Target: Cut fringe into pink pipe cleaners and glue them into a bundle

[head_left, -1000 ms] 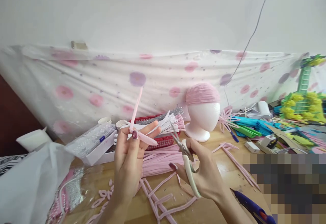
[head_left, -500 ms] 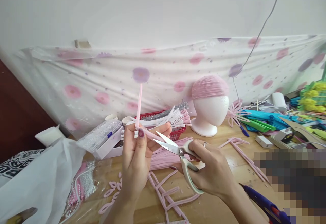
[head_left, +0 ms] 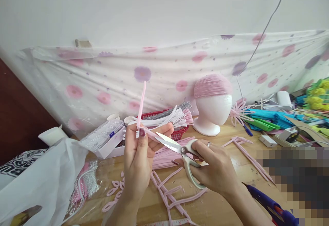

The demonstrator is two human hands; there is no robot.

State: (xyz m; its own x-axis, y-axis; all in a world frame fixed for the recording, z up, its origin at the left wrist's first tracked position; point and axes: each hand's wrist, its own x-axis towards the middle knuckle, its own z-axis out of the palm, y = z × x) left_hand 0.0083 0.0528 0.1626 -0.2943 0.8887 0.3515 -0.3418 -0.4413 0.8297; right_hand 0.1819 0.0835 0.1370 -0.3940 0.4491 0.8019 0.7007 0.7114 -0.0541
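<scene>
Red basket (head_left: 177, 136) behind L hand (head_left: 140, 154) holds wht/silver stems (head_left: 164, 120). L pinches pink stem (head_left: 141, 106) (loosely curled otherwise); R hand (head_left: 216, 162) grips scissors (head_left: 183, 150).

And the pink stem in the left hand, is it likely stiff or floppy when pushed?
The pink stem is probably fairly stiff, since its upper part stands unsupported above the left hand. It likely keeps a bend, as it turns sharply where pinched. It looks thin, so it should be light.
</scene>
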